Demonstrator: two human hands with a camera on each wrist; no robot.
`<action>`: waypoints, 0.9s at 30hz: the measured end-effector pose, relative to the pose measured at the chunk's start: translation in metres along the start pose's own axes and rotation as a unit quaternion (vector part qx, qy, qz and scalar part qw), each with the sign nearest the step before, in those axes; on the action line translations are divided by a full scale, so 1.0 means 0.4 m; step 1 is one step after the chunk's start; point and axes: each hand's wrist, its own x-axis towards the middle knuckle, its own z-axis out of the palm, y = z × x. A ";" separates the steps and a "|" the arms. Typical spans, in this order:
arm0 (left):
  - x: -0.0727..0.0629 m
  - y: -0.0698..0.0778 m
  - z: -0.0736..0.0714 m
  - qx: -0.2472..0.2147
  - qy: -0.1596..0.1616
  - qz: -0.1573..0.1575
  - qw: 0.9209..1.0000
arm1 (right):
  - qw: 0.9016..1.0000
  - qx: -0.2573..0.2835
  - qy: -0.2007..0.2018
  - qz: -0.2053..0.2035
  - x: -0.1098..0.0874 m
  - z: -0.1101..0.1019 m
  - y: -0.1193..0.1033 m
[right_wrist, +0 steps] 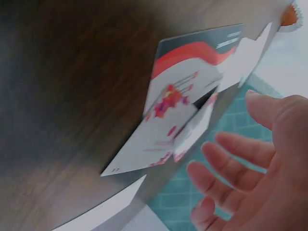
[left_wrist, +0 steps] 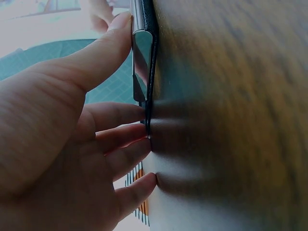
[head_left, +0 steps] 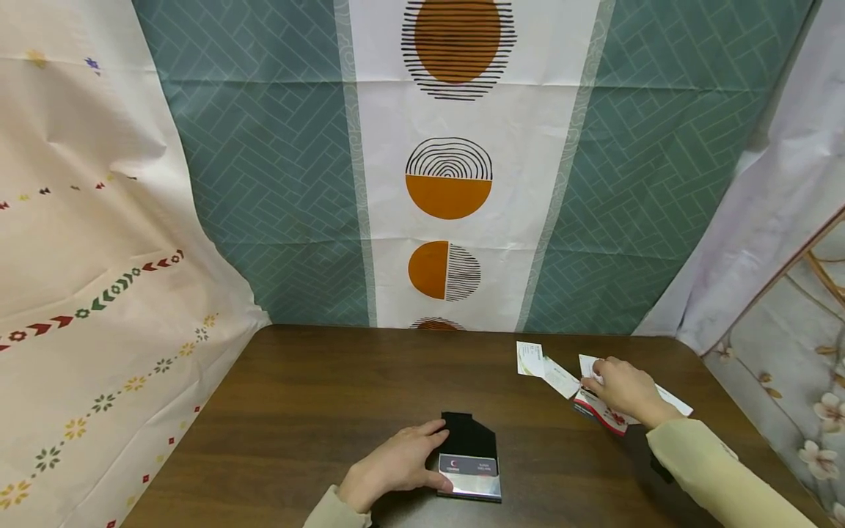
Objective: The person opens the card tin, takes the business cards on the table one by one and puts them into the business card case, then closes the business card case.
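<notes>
Card case (head_left: 469, 445), black with a shiny front, lies beside the left hand (head_left: 399, 462), whose thumb and loosely extended fingers touch it. Well apart, the right hand (head_left: 623, 389) is over overlapping red-and-white cards (head_left: 604, 415), thumb and fingers separated; just to its left lie two white cards (head_left: 529, 358).

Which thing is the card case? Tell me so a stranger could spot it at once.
Below the green-and-white hanging cloth, find the brown table. On its near side, about midway across, lies the card case, open with its black flap towards the cloth. That flap and its shiny silver front set it apart from the loose printed cards farther right.
</notes>
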 end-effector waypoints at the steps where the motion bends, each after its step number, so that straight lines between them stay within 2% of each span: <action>1: 0.000 0.000 0.001 0.001 -0.001 0.000 1.000 | 1.000 -0.002 -0.015 0.014 0.004 0.001 0.005; 5: 0.002 -0.001 0.002 0.000 -0.004 -0.001 1.000 | 0.995 -0.009 -0.068 0.065 0.022 0.007 0.020; 9: 0.003 -0.003 0.001 -0.003 -0.003 -0.002 1.000 | 0.991 -0.016 -0.091 0.102 0.045 0.012 0.026; 14: 0.003 -0.003 -0.001 -0.002 -0.003 -0.003 1.000 | 0.986 -0.011 -0.107 0.129 0.067 0.010 0.026; 21: 0.001 0.000 -0.001 -0.005 -0.013 -0.012 1.000 | 0.972 0.008 -0.151 0.181 0.073 0.006 0.036; 27: 0.000 -0.001 -0.005 -0.004 -0.011 -0.012 1.000 | 0.968 0.013 -0.166 0.189 0.073 -0.006 0.035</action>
